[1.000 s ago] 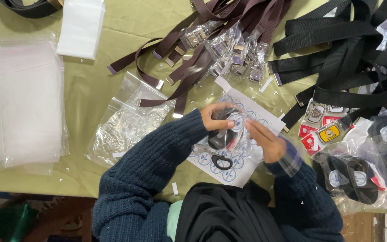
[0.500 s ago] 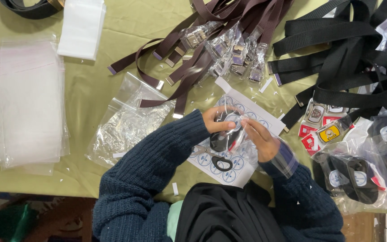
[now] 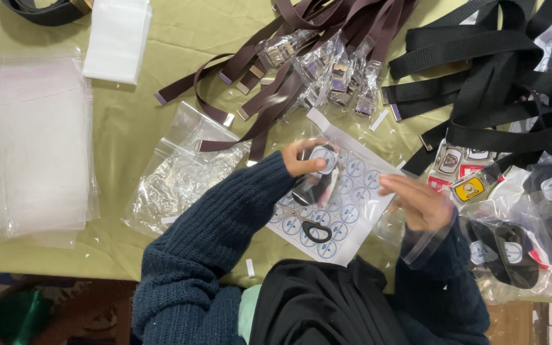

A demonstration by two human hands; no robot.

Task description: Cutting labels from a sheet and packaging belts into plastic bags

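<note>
Olive tablecloth point(image 3: 161, 128) bears a white round-sticker sheet point(image 3: 352, 191); left hand point(image 3: 301, 160) fingers pinch a bagged black belt point(image 3: 311, 185), right hand point(image 3: 416, 204) fingers apart.

Right hand point(image 3: 416, 203) motion-blurred; black belts point(image 3: 493, 70) cut off at top.

— What's at the left of the green table point(image 3: 129, 115)?

— A stack of clear flat bags point(image 3: 33, 140), and beyond it a white folded packet point(image 3: 117, 39). A crumpled clear bag point(image 3: 180, 172) lies nearer the middle.

— And at the far side?

— Brown straps point(image 3: 301, 38) fan out, with small bagged metal buckles point(image 3: 333, 70) among them. To the right, black webbing straps point(image 3: 499, 70) pile up.

— Anything near the right edge?

— Bagged black rolled belts point(image 3: 512, 252), and just left of the black straps, colourful badges point(image 3: 461, 172).
</note>
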